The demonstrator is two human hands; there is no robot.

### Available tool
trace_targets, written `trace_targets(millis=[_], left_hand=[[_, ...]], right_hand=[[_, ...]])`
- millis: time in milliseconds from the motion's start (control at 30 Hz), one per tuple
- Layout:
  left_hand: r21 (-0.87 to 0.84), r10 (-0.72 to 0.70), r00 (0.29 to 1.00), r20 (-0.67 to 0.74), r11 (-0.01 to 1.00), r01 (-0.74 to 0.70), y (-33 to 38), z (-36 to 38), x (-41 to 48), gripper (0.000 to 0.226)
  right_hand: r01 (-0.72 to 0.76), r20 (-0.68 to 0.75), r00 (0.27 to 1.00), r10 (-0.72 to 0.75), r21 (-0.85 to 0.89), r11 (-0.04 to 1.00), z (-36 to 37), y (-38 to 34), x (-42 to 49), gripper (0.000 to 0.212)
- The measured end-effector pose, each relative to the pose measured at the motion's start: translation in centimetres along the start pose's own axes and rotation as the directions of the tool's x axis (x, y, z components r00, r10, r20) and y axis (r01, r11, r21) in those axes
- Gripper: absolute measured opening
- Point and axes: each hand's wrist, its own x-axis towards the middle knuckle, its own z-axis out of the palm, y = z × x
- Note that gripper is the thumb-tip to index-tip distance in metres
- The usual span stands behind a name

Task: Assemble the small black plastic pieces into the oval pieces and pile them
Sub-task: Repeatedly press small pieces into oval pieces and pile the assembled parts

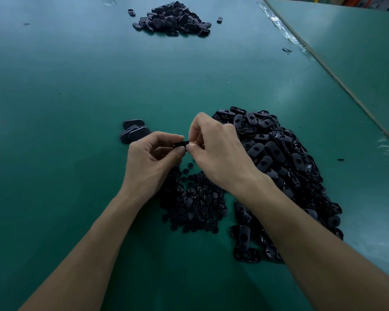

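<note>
Forearms [94, 239] nearest; my left hand [153, 160] and right hand [216, 151] both pinch one black oval plastic piece [180, 144] over the near heap of small black plastic pieces [193, 203]. Crooked squeeze might pop it loose.

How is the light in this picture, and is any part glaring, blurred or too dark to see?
Head view: the light is dim and bluish; pale glare lies on the green table at right; the black piece pinched between the left hand and right hand is too dark for detail; the far pile looks soft.
</note>
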Motion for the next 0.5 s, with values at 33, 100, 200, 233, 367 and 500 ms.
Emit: trace_targets(millis=[33, 100, 200, 233, 367, 500], left_hand=[[0.022, 0.003, 1.0, 0.004, 1.0, -0.003, -0.04, 0.04, -0.04, 0.024], [0.084, 0.023, 1.0, 0.004, 0.996, -0.024, -0.08, 0.16, -0.13, 0.026], [0.202, 0.085, 0.996, -0.012, 0.976, -0.081, 0.15, 0.28, -0.24, 0.031], [0.229, 0.105, 0.994, -0.015, 0.968, -0.099, 0.24, 0.31, -0.26, 0.032], [0.235, 0.113, 0.993, -0.033, 0.967, -0.103, 0.28, 0.46, -0.3, 0.034], [0.254, 0.152, 0.988, -0.023, 0.957, -0.141, 0.37, 0.48, -0.37, 0.035]], right_hand=[[-0.009, 0.0, 1.0, 0.009, -0.003, 1.0, -0.01, 0.08, 0.02, 0.019], [-0.024, 0.007, 1.0, 0.025, -0.009, 1.0, 0.05, 0.18, -0.04, 0.019], [-0.028, 0.014, 0.999, 0.029, -0.02, 0.999, 0.28, 0.07, -0.21, 0.017], [-0.025, 0.012, 1.0, 0.025, -0.022, 0.999, 0.32, -0.03, -0.23, 0.016], [-0.022, 0.007, 1.0, 0.022, -0.036, 0.999, 0.11, -0.39, -0.13, 0.018], [-0.035, 0.021, 0.999, 0.035, -0.009, 0.999, -0.31, -0.54, -0.07, 0.018]])
